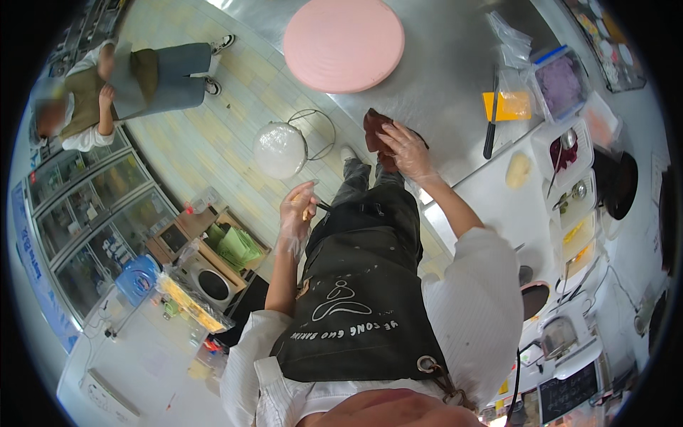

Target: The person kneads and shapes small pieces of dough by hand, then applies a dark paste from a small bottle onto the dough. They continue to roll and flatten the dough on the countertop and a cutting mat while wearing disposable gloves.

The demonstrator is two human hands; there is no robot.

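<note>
My left hand (299,209), in a clear plastic glove, is closed around a thin tool (306,213) with a tan handle. A dark end sticks out towards my apron; its exact kind is hard to make out. My gloved right hand (408,151) has its fingers on a crumpled brown cloth (376,133) at the edge of the stainless steel table (443,64). Part of the cloth hangs over that edge. Farther forward, a round pink turntable (344,45) stands on the metal top, apart from both hands.
A black-handled knife (489,140) lies across a yellow sheet (507,105). Beside it stands a clear tub of purple filling (560,85). White trays (573,187) with spoons line the right counter near a dough piece (518,169). A round stool (280,149) and a co-worker (106,96) are leftward.
</note>
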